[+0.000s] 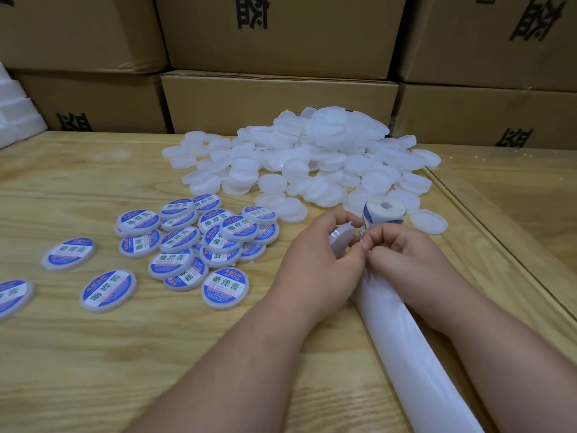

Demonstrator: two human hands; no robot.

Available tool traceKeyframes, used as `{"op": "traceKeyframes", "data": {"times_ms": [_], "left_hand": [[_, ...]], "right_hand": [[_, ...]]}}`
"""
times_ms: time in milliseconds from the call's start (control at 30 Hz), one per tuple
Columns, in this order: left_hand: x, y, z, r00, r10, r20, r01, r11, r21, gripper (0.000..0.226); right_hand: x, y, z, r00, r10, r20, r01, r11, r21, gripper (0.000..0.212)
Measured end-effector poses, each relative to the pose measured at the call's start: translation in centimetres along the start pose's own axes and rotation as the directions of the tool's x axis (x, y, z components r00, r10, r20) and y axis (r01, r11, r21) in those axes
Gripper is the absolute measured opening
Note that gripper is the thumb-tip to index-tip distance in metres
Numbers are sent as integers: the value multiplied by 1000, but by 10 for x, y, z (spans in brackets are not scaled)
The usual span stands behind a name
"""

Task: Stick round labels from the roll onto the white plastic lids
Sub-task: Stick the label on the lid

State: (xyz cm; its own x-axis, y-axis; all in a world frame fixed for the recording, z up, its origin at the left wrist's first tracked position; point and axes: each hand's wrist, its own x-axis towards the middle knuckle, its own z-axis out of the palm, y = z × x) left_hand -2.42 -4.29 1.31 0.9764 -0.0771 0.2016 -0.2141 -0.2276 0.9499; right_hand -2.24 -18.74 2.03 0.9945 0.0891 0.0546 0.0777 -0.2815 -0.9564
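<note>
A heap of plain white plastic lids (312, 157) lies at the back of the wooden table (93, 354). To the left lie several lids with blue round labels (199, 242). My left hand (315, 260) holds one white lid (342, 237) on edge. My right hand (406, 254) pinches at the strip right below the label roll (383, 214), which stands just above both hands. The fingertips of both hands meet there. The empty white backing strip (406, 348) trails toward me between my forearms.
Stacked cardboard boxes (278, 98) with black print form a wall behind the table. White foam blocks (15, 117) sit at the far left. A second wooden surface (515, 198) adjoins on the right across a seam.
</note>
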Motion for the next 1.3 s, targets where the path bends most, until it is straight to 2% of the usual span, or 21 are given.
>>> {"op": "traceKeyframes", "data": {"times_ms": [200, 300, 433, 633, 733, 800, 933, 1100, 1300], "left_hand": [[2, -2, -2, 999, 36, -17, -36, 999, 10, 21], [4, -3, -1, 995, 19, -102, -29, 995, -93, 23], [7, -2, -3, 963, -86, -257, 13, 962, -273, 28], [12, -3, -7, 924, -185, -334, 27, 904, -426, 30], [13, -4, -8, 916, -191, -353, 25, 905, -424, 30], [12, -3, -7, 925, -179, -336, 32, 916, -401, 31], [9, -1, -5, 948, -140, -288, 44, 948, -316, 30], [7, 0, -4, 960, -120, -252, 60, 970, -235, 28], [6, 1, -5, 963, -139, -233, 66, 953, -295, 23]], "right_hand": [[0, 0, 0, 999, 24, -40, -22, 999, 43, 13], [0, -2, -3, 997, 55, -49, -52, 996, 68, 20], [-1, -4, -4, 994, 84, -72, -75, 990, 119, 24], [-1, -4, -5, 990, 90, -107, -70, 981, 179, 22], [-2, -3, -2, 990, 82, -115, -46, 959, 281, 21], [-2, -1, -1, 988, 6, -152, 33, 967, 252, 20], [-1, 3, 2, 971, -125, -202, 163, 970, 182, 45], [2, 6, 4, 964, -167, -206, 193, 975, 110, 48], [2, 6, 4, 956, -177, -233, 196, 979, 62, 45]]}}
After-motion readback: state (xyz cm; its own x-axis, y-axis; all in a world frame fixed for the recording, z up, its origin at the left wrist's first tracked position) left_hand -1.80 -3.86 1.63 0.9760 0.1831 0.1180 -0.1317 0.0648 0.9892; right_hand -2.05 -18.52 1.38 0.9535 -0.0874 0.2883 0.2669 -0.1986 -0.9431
